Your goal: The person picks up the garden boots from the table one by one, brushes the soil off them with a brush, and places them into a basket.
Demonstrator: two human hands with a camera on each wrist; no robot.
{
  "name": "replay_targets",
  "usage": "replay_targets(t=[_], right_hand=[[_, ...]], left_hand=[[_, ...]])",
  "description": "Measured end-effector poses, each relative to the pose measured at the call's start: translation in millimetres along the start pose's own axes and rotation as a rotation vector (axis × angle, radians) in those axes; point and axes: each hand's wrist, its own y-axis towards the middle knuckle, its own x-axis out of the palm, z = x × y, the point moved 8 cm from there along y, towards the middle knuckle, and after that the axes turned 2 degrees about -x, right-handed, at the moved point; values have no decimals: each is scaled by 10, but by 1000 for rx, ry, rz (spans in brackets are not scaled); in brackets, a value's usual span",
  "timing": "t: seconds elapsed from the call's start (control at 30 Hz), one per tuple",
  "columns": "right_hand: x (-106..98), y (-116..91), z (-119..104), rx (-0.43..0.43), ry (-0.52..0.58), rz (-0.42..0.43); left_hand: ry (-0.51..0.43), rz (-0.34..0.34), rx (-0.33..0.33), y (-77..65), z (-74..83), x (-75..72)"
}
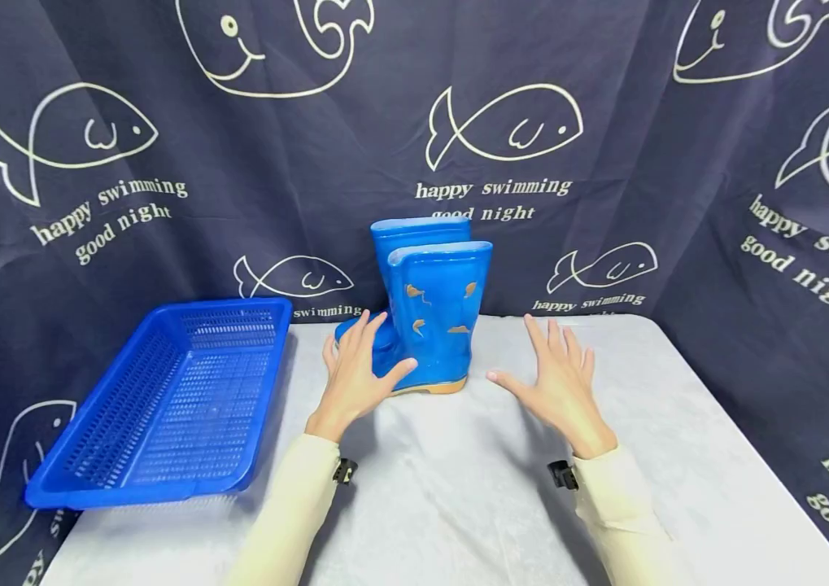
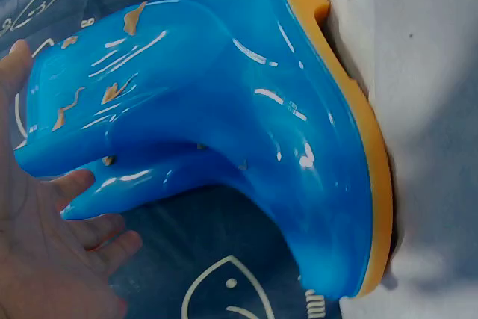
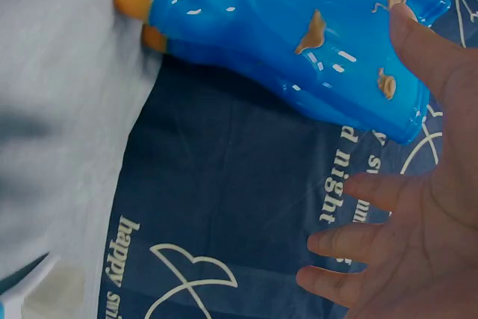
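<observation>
Two blue rubber boots stand upright side by side at the back of the table, toes to the left. The nearer boot (image 1: 436,317) has a tan sole and small tan patches on its shaft; it partly hides the farther boot (image 1: 417,232). My left hand (image 1: 358,370), fingers spread, is in front of the boots' toe end. Whether it touches them I cannot tell. My right hand (image 1: 559,387) is spread in the air to the right of the boots, apart from them. In the right wrist view, nothing lies in the right hand (image 3: 426,222).
A blue plastic basket (image 1: 256,423) with perforated walls sits at the table's left. The white table (image 1: 458,496) ends at a dark fish-print curtain (image 1: 399,146) behind and at the sides. Something pale (image 3: 56,289) shows at the right wrist view's lower left corner.
</observation>
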Motion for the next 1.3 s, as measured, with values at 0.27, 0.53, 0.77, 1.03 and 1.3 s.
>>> replay_targets(t=[0.27, 0.53, 0.77, 1.03, 1.3], right_hand=[[-87, -54, 225, -19, -36, 93], [-161, -110, 475, -3, -68, 158], [-115, -188, 729, 62, -110, 111], [-14, -325, 1044, 170, -124, -14], [121, -424, 1264, 279, -147, -189]], left_hand=[[-30, -84, -15, 167, -108, 186], [-175, -83, -31, 329, -243, 268], [-256, -81, -104, 396, -294, 303], [-265, -69, -74, 409, -288, 312], [-254, -80, -73, 404, -289, 349]])
